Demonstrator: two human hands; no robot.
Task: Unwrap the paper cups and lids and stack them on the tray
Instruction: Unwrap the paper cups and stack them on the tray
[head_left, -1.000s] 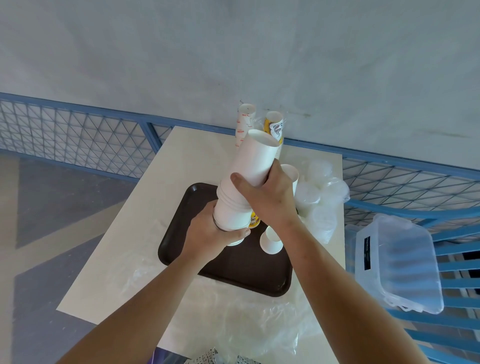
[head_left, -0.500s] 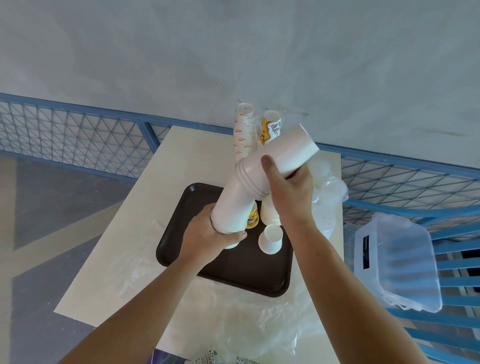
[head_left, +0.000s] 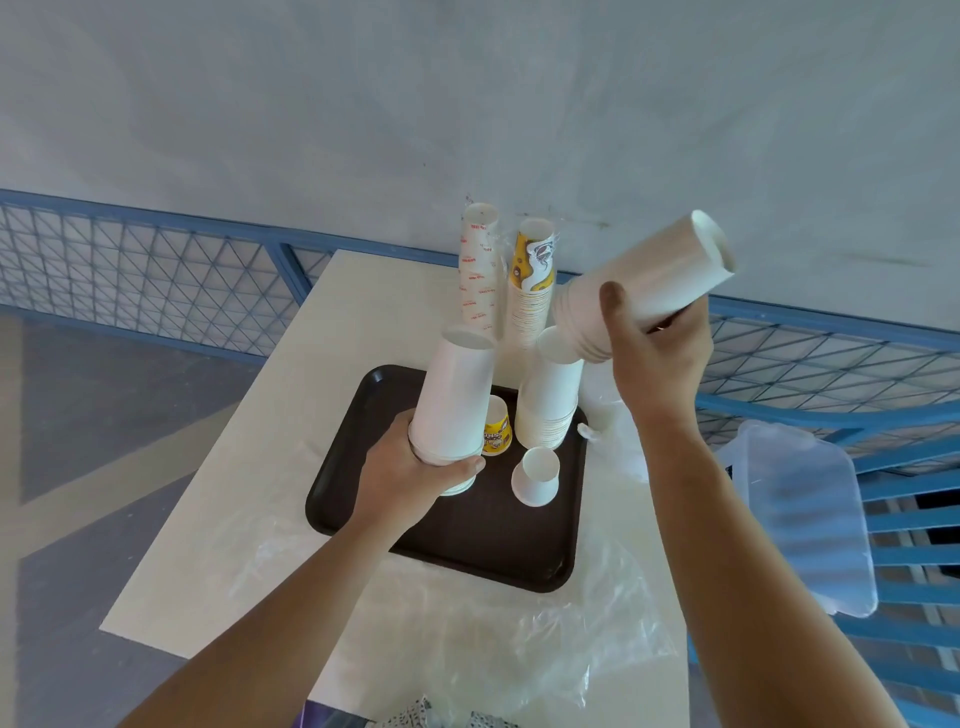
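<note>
- White paper, nested into a short stack of plain cups (head_left: 457, 395), gripped round the rim end by the left hand (head_left: 415, 467), fingers and thumb curled about it.
- Mouths down, closed base up, long axis near upright and leaning slightly right, over the left part of the dark brown plastic tray (head_left: 467, 545); contact with the tray not clear.
- Second stack of plain white paper cups (head_left: 644, 291) clasped in the right hand (head_left: 657, 358), thumb across the front, up in the air past the tray's far right corner.
- Long axis slanted: base toward the upper right, rims toward the lower left.
- Standing on the tray, mouths down: a third white cup stack (head_left: 550, 400); just in front of it, one small white paper cup (head_left: 537, 475).
- Beside the left-hand stack, a yellow printed cup (head_left: 496, 434), lettering too blurred to read.
- Beyond the tray on the cream table (head_left: 249, 519), upright: a tall sleeve of white cups with red print (head_left: 478, 270), writing unreadable, and a yellow-and-white patterned cup stack (head_left: 532, 280).
- Crumpled clear plastic wrap (head_left: 519, 639) at the near table edge.
</note>
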